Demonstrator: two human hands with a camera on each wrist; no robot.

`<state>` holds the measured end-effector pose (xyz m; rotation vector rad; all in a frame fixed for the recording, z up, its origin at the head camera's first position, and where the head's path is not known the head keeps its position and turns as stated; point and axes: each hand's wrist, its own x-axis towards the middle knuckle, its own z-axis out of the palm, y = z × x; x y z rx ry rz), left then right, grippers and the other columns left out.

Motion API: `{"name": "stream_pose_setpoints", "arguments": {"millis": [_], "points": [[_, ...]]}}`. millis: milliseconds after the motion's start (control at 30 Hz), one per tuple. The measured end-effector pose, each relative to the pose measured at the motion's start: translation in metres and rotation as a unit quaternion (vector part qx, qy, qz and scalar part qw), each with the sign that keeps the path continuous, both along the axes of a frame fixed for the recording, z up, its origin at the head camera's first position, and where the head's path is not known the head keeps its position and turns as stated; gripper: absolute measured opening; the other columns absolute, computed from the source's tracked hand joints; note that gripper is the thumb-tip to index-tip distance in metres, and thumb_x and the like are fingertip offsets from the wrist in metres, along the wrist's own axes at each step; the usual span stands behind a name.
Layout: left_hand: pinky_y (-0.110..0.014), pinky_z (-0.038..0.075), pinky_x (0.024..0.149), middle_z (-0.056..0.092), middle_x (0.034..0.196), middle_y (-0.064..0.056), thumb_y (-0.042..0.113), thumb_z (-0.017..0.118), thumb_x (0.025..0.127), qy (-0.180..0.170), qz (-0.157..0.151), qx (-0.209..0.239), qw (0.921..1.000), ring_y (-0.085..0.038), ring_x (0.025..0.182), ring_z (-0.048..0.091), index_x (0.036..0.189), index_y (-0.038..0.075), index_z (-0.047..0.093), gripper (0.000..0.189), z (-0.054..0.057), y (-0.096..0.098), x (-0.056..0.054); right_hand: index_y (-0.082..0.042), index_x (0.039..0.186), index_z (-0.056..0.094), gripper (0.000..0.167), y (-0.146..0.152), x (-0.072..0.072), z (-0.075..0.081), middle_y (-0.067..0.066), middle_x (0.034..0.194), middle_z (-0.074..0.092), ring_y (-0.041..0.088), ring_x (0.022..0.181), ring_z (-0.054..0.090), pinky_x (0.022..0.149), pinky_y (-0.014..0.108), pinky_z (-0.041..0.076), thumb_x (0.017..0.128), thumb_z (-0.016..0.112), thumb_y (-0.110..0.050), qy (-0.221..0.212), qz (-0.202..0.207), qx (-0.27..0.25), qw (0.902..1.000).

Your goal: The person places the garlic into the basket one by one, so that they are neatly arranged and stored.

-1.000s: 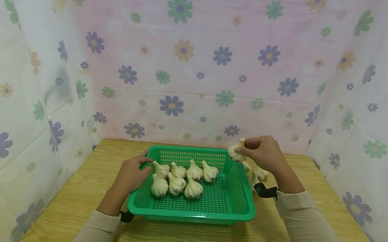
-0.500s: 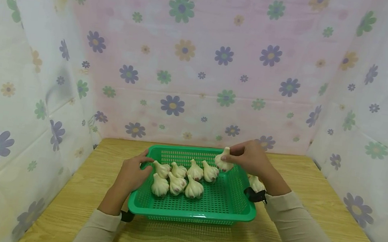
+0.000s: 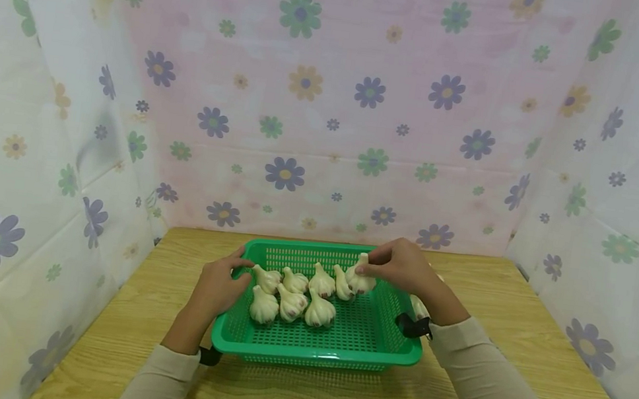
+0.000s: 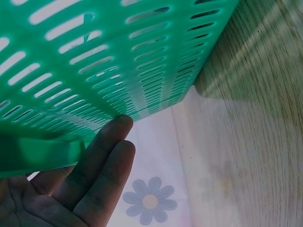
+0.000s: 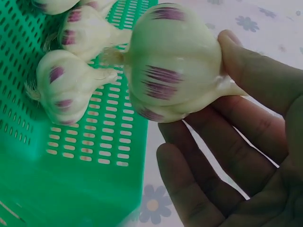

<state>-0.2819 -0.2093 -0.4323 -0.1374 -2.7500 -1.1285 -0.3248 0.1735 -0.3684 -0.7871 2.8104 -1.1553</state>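
Note:
In the head view a green plastic basket [image 3: 312,355] stands on the table, several garlic bulbs [image 3: 291,304] lying together in its left and back part. My right hand [image 3: 404,266] pinches one garlic bulb [image 3: 362,278] by its neck, thumb on one side and fingers on the other, inside the basket near its back right. In the right wrist view this bulb [image 5: 175,61] shows purple streaks and a tuft of roots. My left hand [image 3: 219,284] holds the basket's left rim; in the left wrist view its fingers [image 4: 102,175] lie along the outer slotted wall.
More garlic bulbs [image 3: 419,307] lie on the table right of the basket, mostly hidden behind my right wrist. The wooden table [image 3: 162,313] is bordered by flowered cloth [image 3: 332,94] at the back and both sides. A black strap [image 3: 413,325] is on my right wrist.
My right hand has carried its garlic bulb left and down, from above the basket's back right corner to beside the back row of bulbs. The left hand keeps its place.

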Motion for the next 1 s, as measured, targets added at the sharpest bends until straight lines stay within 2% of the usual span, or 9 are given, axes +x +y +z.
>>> {"name": "stream_pose_setpoints", "arguments": {"millis": [167, 333, 400, 467, 567, 600, 700, 1000], "points": [[-0.024, 0.032, 0.041, 0.037, 0.167, -0.005, 0.021, 0.053, 0.100, -0.005, 0.001, 0.002, 1.0000, -0.011, 0.040, 0.026, 0.133, 0.012, 0.071, 0.039, 0.001, 0.000, 0.000, -0.020, 0.056, 0.040, 0.057, -0.002, -0.002, -0.003, -0.008, 0.057, 0.021, 0.012, 0.054, 0.014, 0.054, 0.029, 0.023, 0.088, 0.081, -0.043, -0.005, 0.026, 0.015, 0.9995], [-0.025, 0.033, 0.041, 0.036, 0.167, -0.004, 0.021, 0.054, 0.100, -0.009, 0.001, 0.002, 1.0000, -0.012, 0.040, 0.027, 0.133, 0.012, 0.071, 0.039, 0.002, 0.000, 0.001, -0.017, 0.060, 0.067, 0.039, -0.006, -0.003, -0.006, -0.011, 0.053, 0.043, 0.010, 0.054, 0.022, 0.056, 0.030, 0.031, 0.087, 0.083, -0.040, -0.030, 0.053, 0.042, 0.9973], [-0.025, 0.033, 0.041, 0.036, 0.167, -0.003, 0.022, 0.054, 0.100, -0.010, 0.002, 0.002, 0.9999, -0.012, 0.040, 0.027, 0.133, 0.012, 0.071, 0.039, 0.002, 0.000, 0.002, -0.020, 0.069, 0.078, 0.026, -0.009, -0.003, -0.007, -0.014, 0.060, 0.060, 0.005, 0.055, 0.037, 0.059, 0.028, 0.040, 0.086, 0.084, -0.040, -0.034, 0.055, 0.054, 0.9965], [-0.025, 0.034, 0.041, 0.036, 0.168, -0.004, 0.021, 0.054, 0.100, -0.010, 0.002, 0.002, 0.9999, -0.012, 0.039, 0.027, 0.133, 0.012, 0.071, 0.038, 0.001, 0.001, 0.001, -0.020, 0.068, 0.077, 0.027, -0.011, -0.003, -0.009, -0.012, 0.062, 0.062, 0.005, 0.056, 0.039, 0.059, 0.028, 0.040, 0.085, 0.084, -0.039, -0.040, 0.055, 0.062, 0.9958], [-0.025, 0.034, 0.041, 0.036, 0.168, -0.004, 0.021, 0.054, 0.100, -0.011, 0.003, 0.003, 0.9999, -0.012, 0.039, 0.027, 0.133, 0.013, 0.072, 0.038, 0.001, 0.001, 0.001, -0.021, 0.058, 0.068, 0.036, -0.015, -0.004, -0.012, -0.012, 0.055, 0.049, 0.005, 0.053, 0.033, 0.054, 0.027, 0.034, 0.086, 0.084, -0.036, -0.050, 0.057, 0.067, 0.9948], [-0.025, 0.034, 0.041, 0.036, 0.167, -0.003, 0.021, 0.054, 0.100, -0.011, 0.003, 0.004, 0.9999, -0.012, 0.039, 0.027, 0.132, 0.013, 0.072, 0.038, 0.001, 0.001, 0.001, -0.020, 0.055, 0.061, 0.042, -0.016, -0.004, -0.013, -0.011, 0.052, 0.040, 0.008, 0.052, 0.025, 0.052, 0.027, 0.030, 0.087, 0.084, -0.035, -0.054, 0.058, 0.069, 0.9944], [-0.025, 0.033, 0.040, 0.036, 0.167, -0.004, 0.021, 0.055, 0.100, -0.009, 0.003, 0.006, 0.9999, -0.012, 0.039, 0.027, 0.132, 0.013, 0.072, 0.038, 0.001, 0.001, 0.001, -0.019, 0.051, 0.049, 0.052, -0.019, -0.005, -0.015, -0.009, 0.052, 0.024, 0.012, 0.052, 0.016, 0.051, 0.029, 0.023, 0.087, 0.084, -0.030, -0.061, 0.065, 0.073, 0.9933], [-0.024, 0.032, 0.040, 0.037, 0.167, -0.004, 0.022, 0.054, 0.100, -0.010, 0.003, 0.007, 0.9999, -0.012, 0.039, 0.027, 0.134, 0.013, 0.071, 0.039, -0.001, -0.001, 0.000, -0.020, 0.051, 0.045, 0.054, -0.022, -0.008, -0.018, -0.009, 0.052, 0.025, 0.011, 0.052, 0.017, 0.052, 0.029, 0.024, 0.087, 0.084, -0.028, -0.067, 0.069, 0.097, 0.9907]]}}
